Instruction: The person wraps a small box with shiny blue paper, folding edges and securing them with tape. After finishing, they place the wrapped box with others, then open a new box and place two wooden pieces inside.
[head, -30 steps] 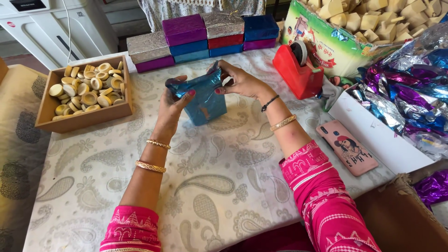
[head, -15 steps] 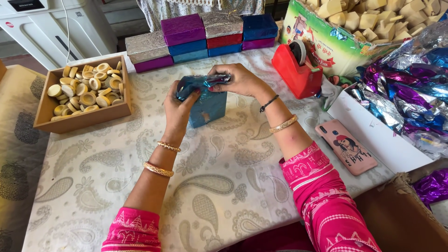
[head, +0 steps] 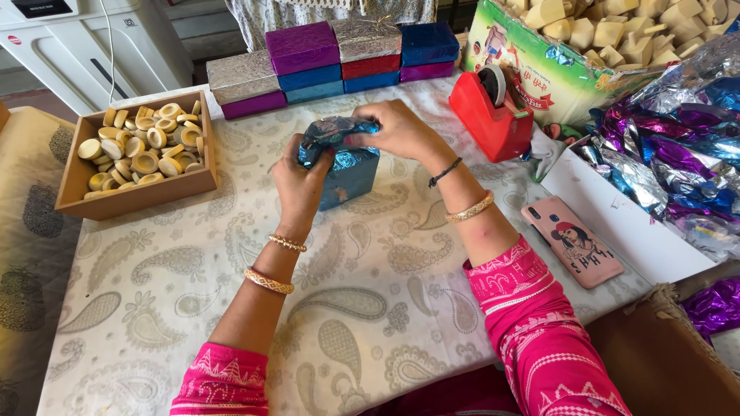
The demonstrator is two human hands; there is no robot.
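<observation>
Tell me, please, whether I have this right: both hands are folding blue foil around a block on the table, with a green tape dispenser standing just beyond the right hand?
Not quite: the tape dispenser is red, not green, as the head view shows. Both the left hand and right hand are indeed on the blue foil-wrapped block.

Pink patterned sleeves (head: 539, 323), gold bangles (head: 268, 280) on both wrists, and a thin black thread (head: 445, 171) on the right.
</observation>
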